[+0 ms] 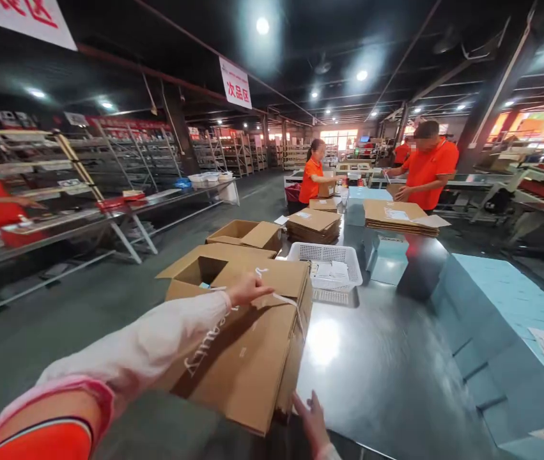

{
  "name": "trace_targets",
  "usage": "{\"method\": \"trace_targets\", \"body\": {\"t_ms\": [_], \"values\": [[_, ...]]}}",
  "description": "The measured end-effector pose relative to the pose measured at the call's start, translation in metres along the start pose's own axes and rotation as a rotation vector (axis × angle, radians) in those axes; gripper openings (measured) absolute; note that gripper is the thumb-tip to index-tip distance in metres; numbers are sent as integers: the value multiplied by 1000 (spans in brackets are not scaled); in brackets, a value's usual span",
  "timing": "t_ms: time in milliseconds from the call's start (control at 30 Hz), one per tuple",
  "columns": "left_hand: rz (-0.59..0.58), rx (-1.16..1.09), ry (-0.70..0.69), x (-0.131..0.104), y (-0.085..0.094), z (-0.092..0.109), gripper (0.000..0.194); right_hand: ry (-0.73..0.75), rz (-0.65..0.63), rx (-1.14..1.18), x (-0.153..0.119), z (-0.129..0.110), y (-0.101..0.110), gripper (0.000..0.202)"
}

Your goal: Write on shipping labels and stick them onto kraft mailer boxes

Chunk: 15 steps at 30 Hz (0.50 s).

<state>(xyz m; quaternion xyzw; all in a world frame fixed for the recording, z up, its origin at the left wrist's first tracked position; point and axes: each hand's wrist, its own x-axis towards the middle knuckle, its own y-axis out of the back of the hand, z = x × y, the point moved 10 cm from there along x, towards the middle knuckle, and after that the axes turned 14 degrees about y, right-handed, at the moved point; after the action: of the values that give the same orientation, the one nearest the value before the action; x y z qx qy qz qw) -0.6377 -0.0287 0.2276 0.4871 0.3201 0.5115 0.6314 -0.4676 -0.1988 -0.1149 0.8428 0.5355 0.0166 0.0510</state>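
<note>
My left hand (248, 291), in a pale sleeve, reaches over a stack of flattened cardboard boxes (257, 358) with white lettering. Its fingers are pinched on a white strap (293, 303) that runs over the edge of the stack. At the near right corner of the stack is my right hand (314, 423), fingers apart and holding nothing. An open cardboard box (190, 271) stands just beyond my left hand, with something light blue partly visible inside.
A white plastic basket (355, 271) with papers stands on the shiny metal table (377, 358). Light blue boxes (487, 306) line the right side. Farther back are more flattened cardboard (317, 223) and two co-workers in orange shirts; another person is at the left bench.
</note>
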Motion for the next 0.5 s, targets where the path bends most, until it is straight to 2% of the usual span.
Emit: {"method": "trace_targets", "body": {"t_ms": [67, 133, 200, 267, 333, 400, 500], "values": [[-45, -8, -72, 10, -26, 11, 45, 128, 85, -29, 42, -22, 17, 75], [-65, -21, -138, 14, -42, 22, 35, 300, 104, -32, 78, -51, 20, 65], [-36, -46, -202, 16, -42, 26, 29, 417, 71, -38, 105, -72, 11, 57], [61, -93, -254, 18, -27, 18, 36, 465, 19, -42, 121, -81, 1, 49], [195, -133, -247, 20, -6, -6, 38, 507, -27, -46, 129, -85, -4, 41], [288, -130, -160, 21, 5, -42, 38, 531, -50, -52, 135, -86, -1, 31], [324, -52, -5, 18, 0, -91, 41, 523, -36, -62, 154, -83, 12, 21]]}}
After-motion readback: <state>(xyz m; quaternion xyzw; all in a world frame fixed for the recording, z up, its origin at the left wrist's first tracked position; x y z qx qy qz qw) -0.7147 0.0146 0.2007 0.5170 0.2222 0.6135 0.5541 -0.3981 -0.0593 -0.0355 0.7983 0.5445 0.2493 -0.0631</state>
